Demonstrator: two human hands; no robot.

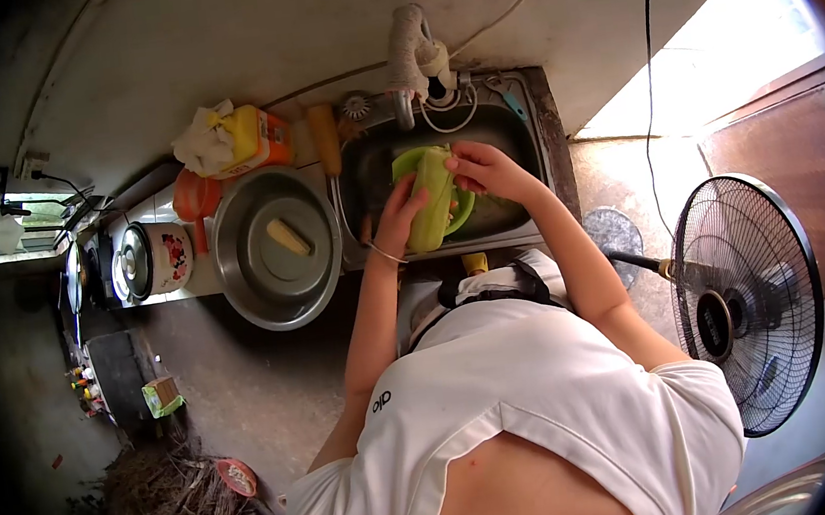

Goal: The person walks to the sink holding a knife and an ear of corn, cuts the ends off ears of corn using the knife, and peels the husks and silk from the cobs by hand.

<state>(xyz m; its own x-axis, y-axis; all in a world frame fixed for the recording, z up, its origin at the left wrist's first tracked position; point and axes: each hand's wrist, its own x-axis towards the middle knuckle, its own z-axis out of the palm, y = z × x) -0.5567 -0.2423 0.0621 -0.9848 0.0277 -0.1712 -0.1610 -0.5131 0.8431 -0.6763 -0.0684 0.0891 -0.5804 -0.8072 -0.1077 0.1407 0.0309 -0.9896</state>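
Observation:
My left hand (pixel 399 221) is closed around a long, pale green gourd (pixel 432 200), which I hold lengthwise over the sink. The fingers of my right hand (pixel 490 171) are pinched together at the gourd's upper right end. Whatever they hold there is too small or hidden to make out. Beneath the gourd, a bright green bowl (pixel 466 214) sits in the metal sink (pixel 509 127), with its inside mostly covered.
A large metal basin (pixel 281 296) holding a pale yellow piece (pixel 288 237) stands left of the sink. Behind it are an orange dipper (pixel 195 198) and a yellow-orange container (pixel 254 138). A faucet (pixel 405 107) overhangs the sink. A fan (pixel 749 303) stands at right.

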